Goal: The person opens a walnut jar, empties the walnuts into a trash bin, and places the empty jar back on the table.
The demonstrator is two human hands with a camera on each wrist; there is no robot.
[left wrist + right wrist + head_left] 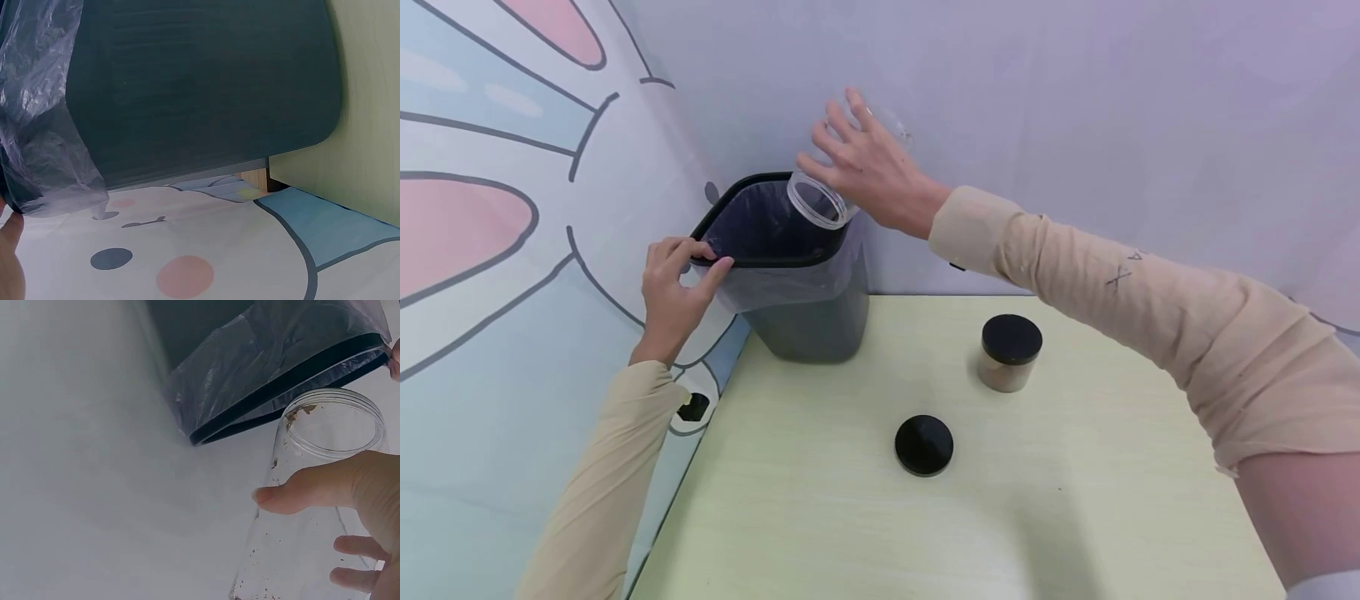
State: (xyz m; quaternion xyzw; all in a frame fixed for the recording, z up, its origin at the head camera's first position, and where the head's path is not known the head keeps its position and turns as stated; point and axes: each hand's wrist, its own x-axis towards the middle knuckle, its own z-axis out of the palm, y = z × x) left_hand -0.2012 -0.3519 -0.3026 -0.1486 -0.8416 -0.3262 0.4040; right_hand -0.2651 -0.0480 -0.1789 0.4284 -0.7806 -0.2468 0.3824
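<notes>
Jar tipped over bin, nearly emptied.
Right hand (868,171) grips the clear jar (822,200), mouth down over the lined bin (790,275); only crumbs cling inside. Left hand (673,287) pinches the bin rim. Its lid (923,445) lies on the desk (1075,500), unreplaced.

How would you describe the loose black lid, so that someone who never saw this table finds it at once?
On the pale green table, start at the dark bin in the far left corner and come toward the near edge. The loose black lid lies flat and alone there. Unlike the other black lid, it sits on no jar.
</notes>
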